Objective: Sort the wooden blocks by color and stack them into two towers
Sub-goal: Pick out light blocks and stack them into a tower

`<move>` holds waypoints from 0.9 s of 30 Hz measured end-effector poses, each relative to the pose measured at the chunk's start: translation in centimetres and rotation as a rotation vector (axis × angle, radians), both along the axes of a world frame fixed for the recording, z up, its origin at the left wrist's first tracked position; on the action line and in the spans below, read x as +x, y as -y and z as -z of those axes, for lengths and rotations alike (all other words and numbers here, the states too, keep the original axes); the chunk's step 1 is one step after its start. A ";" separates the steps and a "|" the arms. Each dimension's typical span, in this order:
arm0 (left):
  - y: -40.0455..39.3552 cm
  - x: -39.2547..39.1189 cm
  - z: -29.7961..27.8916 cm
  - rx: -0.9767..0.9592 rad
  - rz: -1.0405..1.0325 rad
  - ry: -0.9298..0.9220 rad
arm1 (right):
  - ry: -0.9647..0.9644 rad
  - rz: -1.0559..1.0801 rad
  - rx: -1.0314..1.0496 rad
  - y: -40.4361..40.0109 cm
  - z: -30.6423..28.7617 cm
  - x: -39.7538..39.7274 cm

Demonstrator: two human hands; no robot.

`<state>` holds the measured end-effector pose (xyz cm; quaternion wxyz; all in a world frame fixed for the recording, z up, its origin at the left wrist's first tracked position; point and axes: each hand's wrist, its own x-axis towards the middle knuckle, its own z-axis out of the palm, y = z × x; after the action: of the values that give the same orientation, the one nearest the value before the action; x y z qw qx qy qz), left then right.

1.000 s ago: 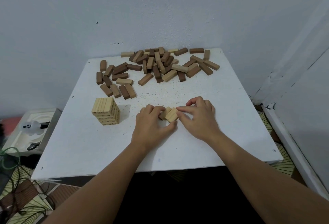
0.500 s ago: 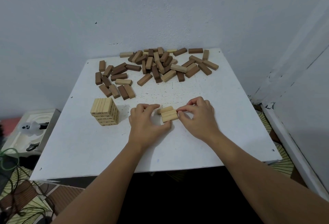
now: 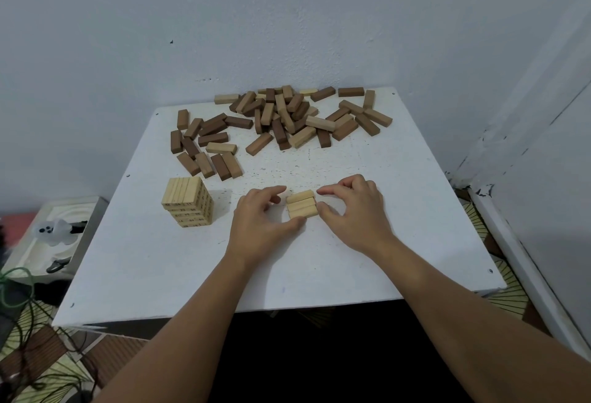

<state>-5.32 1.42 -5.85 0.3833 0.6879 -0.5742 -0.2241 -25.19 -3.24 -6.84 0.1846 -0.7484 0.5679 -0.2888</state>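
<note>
While both hands bracket them, three pale rectangular wooden blocks [image 3: 302, 205] lie side by side, touching, flat on the square white table [image 3: 399, 210].

Left hand [image 3: 260, 222]: fingers curled, thumb tip against the near left corner of the row, index finger arched over the far left end; it pinches the row from that side. Right hand [image 3: 355, 210]: fingers curled, thumb at the near right end, fingertips beside the far right end (actual contact there is hard to judge). Well to the left stands a short tower of pale wooden blocks [image 3: 188, 206], upright, several layers, dark numbers on its side faces. At the table's far edge, against the grey wall [image 3: 287, 18], sprawls a loose heap of dark brown and pale wooden blocks [image 3: 278, 121], some overlapping.
</note>
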 end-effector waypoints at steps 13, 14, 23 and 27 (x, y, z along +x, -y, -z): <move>0.2 0.3 0.2 -0.053 0.004 0.013 | -0.110 -0.072 0.024 0.2 0.2 0.0; 0.3 0.3 0.2 -0.052 0.004 0.019 | -0.107 -0.073 0.019 0.2 0.2 0.0; 0.5 0.4 0.4 -0.030 -0.011 0.027 | -0.088 -0.072 0.013 0.2 0.3 0.0; 0.7 0.4 0.6 -0.015 -0.031 0.025 | -0.055 -0.045 0.019 0.2 0.3 -0.1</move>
<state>-4.87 0.75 -6.42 0.3843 0.6965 -0.5701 -0.2053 -25.27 -3.40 -7.12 0.1825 -0.7669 0.5584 -0.2583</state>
